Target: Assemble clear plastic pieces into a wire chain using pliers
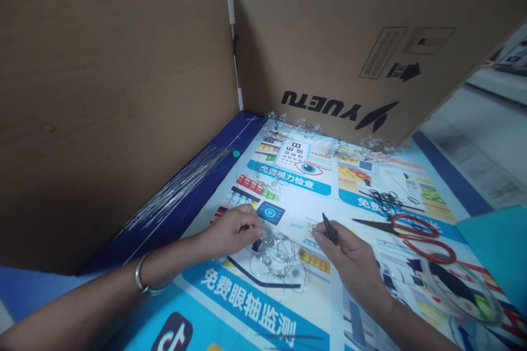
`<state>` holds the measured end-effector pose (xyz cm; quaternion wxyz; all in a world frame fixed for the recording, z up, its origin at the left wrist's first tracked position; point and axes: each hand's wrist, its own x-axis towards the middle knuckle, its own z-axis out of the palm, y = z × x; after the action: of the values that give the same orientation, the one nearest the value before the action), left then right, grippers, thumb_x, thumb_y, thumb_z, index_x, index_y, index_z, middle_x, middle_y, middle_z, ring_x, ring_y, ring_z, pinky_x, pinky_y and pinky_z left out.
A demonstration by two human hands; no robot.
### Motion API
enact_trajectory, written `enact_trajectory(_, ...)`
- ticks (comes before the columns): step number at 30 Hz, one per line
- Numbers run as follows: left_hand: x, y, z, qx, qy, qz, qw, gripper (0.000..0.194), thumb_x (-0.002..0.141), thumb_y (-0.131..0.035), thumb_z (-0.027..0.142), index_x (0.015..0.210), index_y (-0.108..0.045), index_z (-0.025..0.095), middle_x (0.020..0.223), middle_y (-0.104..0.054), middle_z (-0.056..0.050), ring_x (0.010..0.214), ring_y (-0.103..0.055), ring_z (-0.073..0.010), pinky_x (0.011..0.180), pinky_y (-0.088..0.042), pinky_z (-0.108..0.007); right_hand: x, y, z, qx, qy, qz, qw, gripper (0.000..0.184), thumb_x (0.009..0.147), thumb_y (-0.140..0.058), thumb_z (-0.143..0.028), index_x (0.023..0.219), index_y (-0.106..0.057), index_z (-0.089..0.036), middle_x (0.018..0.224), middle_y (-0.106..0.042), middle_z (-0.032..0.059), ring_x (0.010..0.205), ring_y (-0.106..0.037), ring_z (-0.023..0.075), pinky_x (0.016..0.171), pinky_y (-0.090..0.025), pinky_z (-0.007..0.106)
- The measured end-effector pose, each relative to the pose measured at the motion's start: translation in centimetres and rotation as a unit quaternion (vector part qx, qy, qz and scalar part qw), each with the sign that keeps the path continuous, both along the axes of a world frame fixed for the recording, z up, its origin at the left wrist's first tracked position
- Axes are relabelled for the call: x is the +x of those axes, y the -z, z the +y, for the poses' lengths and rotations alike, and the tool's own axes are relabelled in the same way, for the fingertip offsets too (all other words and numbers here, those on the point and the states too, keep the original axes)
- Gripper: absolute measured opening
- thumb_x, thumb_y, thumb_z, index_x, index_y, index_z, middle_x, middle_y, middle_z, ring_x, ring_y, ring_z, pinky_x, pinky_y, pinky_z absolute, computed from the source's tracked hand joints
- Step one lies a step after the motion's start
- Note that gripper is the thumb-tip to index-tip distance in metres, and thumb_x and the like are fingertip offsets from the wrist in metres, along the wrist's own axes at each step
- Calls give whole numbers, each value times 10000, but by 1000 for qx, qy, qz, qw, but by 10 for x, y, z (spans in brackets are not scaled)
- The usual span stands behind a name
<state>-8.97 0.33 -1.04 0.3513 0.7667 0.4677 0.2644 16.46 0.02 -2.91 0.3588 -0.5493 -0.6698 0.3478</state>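
My left hand point(236, 230) has its fingers curled together in a pinch above the table; what they hold, if anything, is too small to make out. A metal bangle point(142, 274) is on that wrist. Across from it, my right hand point(349, 252) is closed around a slim black tool point(328, 227) whose dark end points up and away; its exact kind is unclear. Between and below the hands lies a loose tangle of thin shiny wire with clear bits point(280, 260). Scissors with red handles point(432, 227) lie to the right of my right hand, blades pointing left.
Cardboard panels point(329, 44) stand behind and at the left point(115, 98). Straight thin wires point(177, 186) lie along the left panel. Black rings point(385, 203) and a clear round coil point(494, 307) are at the right. More clear tangled pieces point(300, 125) line the back edge.
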Motion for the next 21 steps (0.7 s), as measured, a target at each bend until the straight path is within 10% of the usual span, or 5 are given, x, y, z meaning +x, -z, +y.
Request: enact_trajectory(21,4,11,-4,-7,-10,10,1000,136,758,-563,127,633,-603,165,743,-554,-8,770,-545,-152,706,-406,-250,-4,-4,-1,15,-49,-19,999,220,812,-520,-426,753,-575,-221,735,-583,2,697,-530,160,638,-413,246)
